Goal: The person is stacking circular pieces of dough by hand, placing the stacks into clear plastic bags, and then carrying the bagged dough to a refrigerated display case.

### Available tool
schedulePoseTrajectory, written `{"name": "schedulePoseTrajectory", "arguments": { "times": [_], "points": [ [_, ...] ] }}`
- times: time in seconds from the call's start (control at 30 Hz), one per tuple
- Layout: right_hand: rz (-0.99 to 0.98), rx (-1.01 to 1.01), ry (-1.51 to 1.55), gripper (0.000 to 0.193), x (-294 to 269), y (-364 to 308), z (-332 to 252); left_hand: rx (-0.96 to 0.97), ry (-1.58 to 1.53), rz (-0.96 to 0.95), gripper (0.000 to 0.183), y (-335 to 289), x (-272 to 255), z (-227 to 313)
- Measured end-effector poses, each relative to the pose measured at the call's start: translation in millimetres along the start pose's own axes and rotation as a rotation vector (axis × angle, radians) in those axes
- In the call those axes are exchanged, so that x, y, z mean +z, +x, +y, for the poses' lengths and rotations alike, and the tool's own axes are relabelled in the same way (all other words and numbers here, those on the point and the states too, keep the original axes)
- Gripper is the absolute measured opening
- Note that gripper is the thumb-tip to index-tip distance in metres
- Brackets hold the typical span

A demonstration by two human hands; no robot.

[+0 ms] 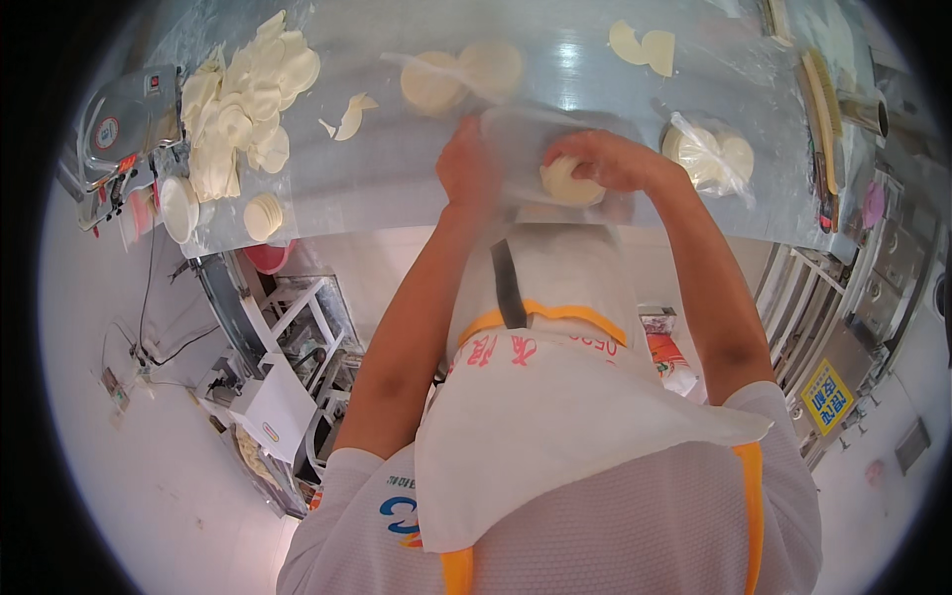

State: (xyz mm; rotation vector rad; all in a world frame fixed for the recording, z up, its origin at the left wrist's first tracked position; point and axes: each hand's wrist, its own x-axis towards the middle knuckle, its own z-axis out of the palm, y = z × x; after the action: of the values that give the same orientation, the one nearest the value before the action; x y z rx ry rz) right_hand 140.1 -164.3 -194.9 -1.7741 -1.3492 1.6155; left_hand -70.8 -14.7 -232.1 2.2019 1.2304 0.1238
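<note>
Near the front edge of the metal table, my right hand (607, 159) curls its fingers over a stack of round, pale dough wrappers (571, 186). The stack lies at the mouth of a clear plastic bag (518, 129), or just inside it; the film makes this hard to tell. At the bag's left side my left hand (466, 167) is closed on the film, slightly smeared by motion. Beyond the hands lie two more round wrapper stacks (433, 83) with film over them. Another bagged pair of stacks (710, 159) rests to the right of my right hand.
A heap of dough offcuts (253, 94) covers the table's left side, with a bare wrapper stack (263, 216) and a white bowl (179, 208) nearby. A scale (124, 124) stands far left. Brushes (823, 109) and a metal cylinder (864, 114) lie right.
</note>
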Motion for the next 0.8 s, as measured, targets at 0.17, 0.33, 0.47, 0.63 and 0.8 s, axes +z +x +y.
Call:
{"name": "schedulePoseTrajectory", "arguments": {
  "times": [0.17, 0.33, 0.47, 0.63, 0.8],
  "points": [
    [0.144, 0.047, -0.005, 0.044, 9, 3, 0, -0.032, -0.175, 0.017, 0.024, -10, -12, 4],
    [0.272, 0.07, -0.09, 0.042, 19, 3, -1, -0.429, -0.405, -0.131, 0.045, -30, -7, -17],
    [0.308, 0.025, -0.119, 0.045, 25, 2, 19, -0.579, -0.802, -0.394, 0.039, -46, -26, 11],
    [0.347, 0.067, -0.118, 0.047, 25, 2, 21, -0.654, -0.755, -0.298, 0.026, -56, -21, 5],
    [0.486, 0.239, -0.036, 0.045, 28, -1, 5, -0.737, -0.929, -0.279, 0.025, -63, -24, 0]
  ]
}}
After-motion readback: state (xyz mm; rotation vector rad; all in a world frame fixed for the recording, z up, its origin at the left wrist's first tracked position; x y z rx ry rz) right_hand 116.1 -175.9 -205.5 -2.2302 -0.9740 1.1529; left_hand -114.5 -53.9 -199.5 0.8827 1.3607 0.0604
